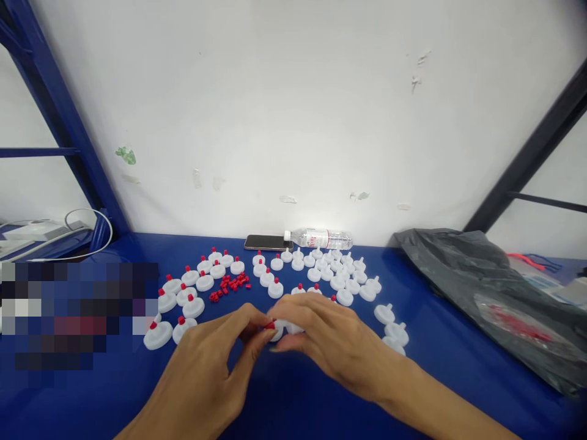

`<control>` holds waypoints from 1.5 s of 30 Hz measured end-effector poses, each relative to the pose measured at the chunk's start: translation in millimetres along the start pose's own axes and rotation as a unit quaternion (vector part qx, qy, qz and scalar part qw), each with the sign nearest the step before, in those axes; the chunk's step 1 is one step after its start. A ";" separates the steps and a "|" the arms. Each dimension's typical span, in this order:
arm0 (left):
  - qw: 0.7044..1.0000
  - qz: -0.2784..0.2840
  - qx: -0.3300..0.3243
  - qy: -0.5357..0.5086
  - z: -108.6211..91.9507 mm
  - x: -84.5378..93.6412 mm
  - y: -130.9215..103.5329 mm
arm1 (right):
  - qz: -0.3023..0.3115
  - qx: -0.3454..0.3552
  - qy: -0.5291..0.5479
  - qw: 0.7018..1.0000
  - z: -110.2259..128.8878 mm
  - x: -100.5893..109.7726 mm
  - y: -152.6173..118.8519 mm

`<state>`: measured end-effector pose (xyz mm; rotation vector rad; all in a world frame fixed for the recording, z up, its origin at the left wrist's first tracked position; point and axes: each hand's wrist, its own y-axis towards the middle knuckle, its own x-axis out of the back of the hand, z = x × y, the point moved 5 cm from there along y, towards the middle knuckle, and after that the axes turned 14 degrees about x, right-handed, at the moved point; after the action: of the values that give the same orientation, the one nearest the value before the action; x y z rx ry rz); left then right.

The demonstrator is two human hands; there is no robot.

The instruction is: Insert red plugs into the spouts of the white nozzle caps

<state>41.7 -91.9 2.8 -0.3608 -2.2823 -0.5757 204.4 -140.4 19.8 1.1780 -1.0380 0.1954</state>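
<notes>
Left hand (215, 354) pinched a red cap (270, 326); right hand (334, 336) held a white nozzle piece (294, 329) beside it, over the blue table (293, 400). I judged this capping; next called for a straight, firm press.

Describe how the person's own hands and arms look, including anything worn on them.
The left hand and right hand are both bare, without gloves, and no rings show. The right forearm has no sleeve, watch or bracelet in view. Little of the left forearm shows.
</notes>
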 end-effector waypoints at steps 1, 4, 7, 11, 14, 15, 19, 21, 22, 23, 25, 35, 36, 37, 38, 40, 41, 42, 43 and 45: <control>1.000 -0.002 0.020 0.006 3.0 4.3 1.9 | 0.004 -0.023 0.003 1.000 -5.6 2.9 0.6; 0.994 -0.012 0.103 0.037 19.6 18.7 6.9 | -0.007 -0.104 -0.023 0.994 -27.4 20.0 -0.7; 0.979 -0.024 0.173 0.105 35.0 29.7 8.9 | -0.028 -0.183 -0.055 0.981 -49.3 38.2 -7.6; 0.962 -0.018 0.226 0.153 37.1 32.8 9.2 | 0.023 -0.229 -0.060 0.971 -63.9 42.0 -15.3; 0.957 -0.014 0.236 0.168 33.5 29.6 9.2 | 0.083 -0.246 -0.044 0.965 -65.4 36.0 -16.2; 0.959 -0.007 0.226 0.171 33.4 26.9 9.3 | 0.108 -0.252 -0.036 0.961 -65.2 33.1 -16.2; 0.960 0.003 0.183 0.214 44.1 11.8 9.1 | 0.175 -0.268 -0.014 0.947 -63.3 23.5 -18.7; 0.955 0.002 0.171 0.243 51.6 3.7 8.8 | 0.184 -0.269 -0.013 0.945 -63.1 19.4 -22.2; 0.951 0.005 0.170 0.257 54.5 0.0 8.8 | 0.188 -0.267 -0.013 0.945 -63.3 17.1 -24.1; 0.947 0.010 0.170 0.271 56.4 -3.1 9.0 | 0.191 -0.264 -0.013 0.946 -63.7 15.1 -25.7; 0.938 0.029 0.172 0.299 57.0 -7.4 10.2 | 0.196 -0.256 -0.010 0.947 -64.7 13.3 -26.8; 0.920 0.104 0.188 0.329 46.5 -8.5 12.6 | 0.121 -0.391 -0.110 0.906 -52.5 97.2 -52.9; 0.921 0.103 0.191 0.324 45.8 -7.7 11.9 | 0.110 -0.414 -0.123 0.895 -46.3 100.5 -68.7; 0.922 0.102 0.195 0.318 44.8 -6.8 11.2 | 0.101 -0.435 -0.131 0.885 -39.7 100.5 -86.3; 0.924 0.103 0.197 0.311 43.5 -5.9 10.5 | 0.086 -0.454 -0.143 0.875 -33.2 99.0 -104.2; 0.931 0.107 0.193 0.293 39.9 -4.4 9.6 | 0.062 -0.479 -0.162 0.861 -21.5 90.6 -136.1; 0.937 0.104 0.184 0.277 37.8 -3.6 9.6 | 0.055 -0.484 -0.160 0.858 -16.9 84.6 -148.0; 0.945 0.097 0.175 0.258 35.8 -2.6 9.9 | 0.046 -0.489 -0.157 0.857 -13.2 79.0 -156.5; 0.953 0.086 0.166 0.237 34.3 -1.4 10.3 | 0.045 -0.490 -0.147 0.858 -10.2 73.3 -161.5; 0.968 0.060 0.148 0.193 32.4 0.5 11.1 | 0.032 -0.478 -0.133 0.867 -4.7 66.3 -159.9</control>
<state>26.7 -66.0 -13.8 -0.2157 -1.9170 -0.2135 342.2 -228.9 -36.4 0.2563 -1.1957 -0.4175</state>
